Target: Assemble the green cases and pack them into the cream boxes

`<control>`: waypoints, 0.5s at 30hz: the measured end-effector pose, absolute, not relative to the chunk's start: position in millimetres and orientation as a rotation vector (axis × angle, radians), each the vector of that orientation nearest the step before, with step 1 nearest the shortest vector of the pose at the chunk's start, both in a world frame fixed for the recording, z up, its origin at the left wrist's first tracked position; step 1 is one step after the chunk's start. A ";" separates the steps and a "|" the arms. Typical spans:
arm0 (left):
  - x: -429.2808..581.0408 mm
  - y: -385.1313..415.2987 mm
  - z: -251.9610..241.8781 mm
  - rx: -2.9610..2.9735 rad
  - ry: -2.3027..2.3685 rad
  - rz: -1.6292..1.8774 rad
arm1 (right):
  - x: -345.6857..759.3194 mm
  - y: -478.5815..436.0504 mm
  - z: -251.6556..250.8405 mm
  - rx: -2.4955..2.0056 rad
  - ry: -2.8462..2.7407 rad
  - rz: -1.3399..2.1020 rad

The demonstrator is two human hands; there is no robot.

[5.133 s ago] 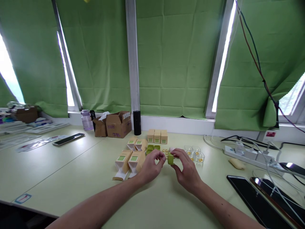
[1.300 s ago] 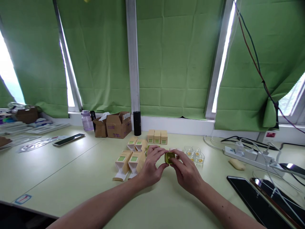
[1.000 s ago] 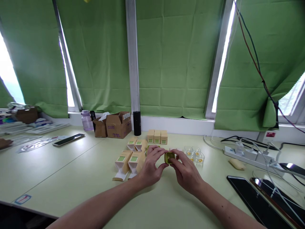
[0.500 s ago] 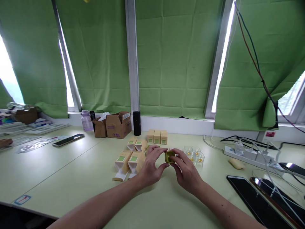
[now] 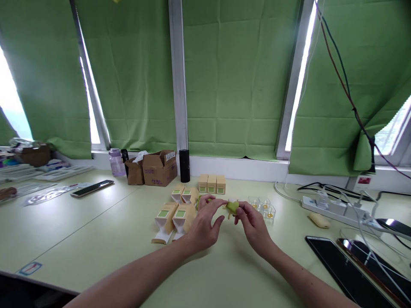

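My right hand [image 5: 254,226] pinches a small yellow-green piece [image 5: 233,207] between thumb and fingers. It has a smooth rounded side, and a pale bit shows beneath it. My left hand [image 5: 205,223] is held just to the left, index finger stretched to the piece's edge, thumb apart. Behind the left fingers, part of another green thing [image 5: 198,202] shows; most of it is hidden. Left of that hand are open cardboard boxes [image 5: 164,214] with green labels and flaps hanging out. Clear little cups [image 5: 269,214] with gold-coloured centres stand beyond the right hand.
Three closed small boxes [image 5: 212,185] line up at the back. A black cylinder [image 5: 184,166], brown cartons [image 5: 159,169] and a purple bottle [image 5: 117,162] stand further left. At right lie a power strip [image 5: 334,209], cables and a dark tablet [image 5: 340,265]. Another person's hand [image 5: 7,193] is far left.
The green piece has turned, its hollow side no longer facing me. My right hand has shifted slightly right, and my left thumb has come away from the piece.
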State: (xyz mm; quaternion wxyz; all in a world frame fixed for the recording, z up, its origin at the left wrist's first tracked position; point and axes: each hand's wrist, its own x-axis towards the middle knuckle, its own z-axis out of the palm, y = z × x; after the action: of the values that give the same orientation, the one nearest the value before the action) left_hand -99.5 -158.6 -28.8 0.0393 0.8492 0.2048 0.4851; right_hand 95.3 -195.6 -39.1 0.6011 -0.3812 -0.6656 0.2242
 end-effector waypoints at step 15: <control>-99.1 -158.6 -34.6 2.785 0.661 1.444 | 83.1 -194.2 -41.2 -0.855 -1.306 0.958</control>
State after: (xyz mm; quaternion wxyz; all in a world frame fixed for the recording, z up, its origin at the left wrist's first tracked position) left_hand -99.1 -158.6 -34.6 -0.0322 0.8682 0.2060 0.4502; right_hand 83.1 -194.2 -41.2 0.6092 -0.3701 -0.5656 0.4148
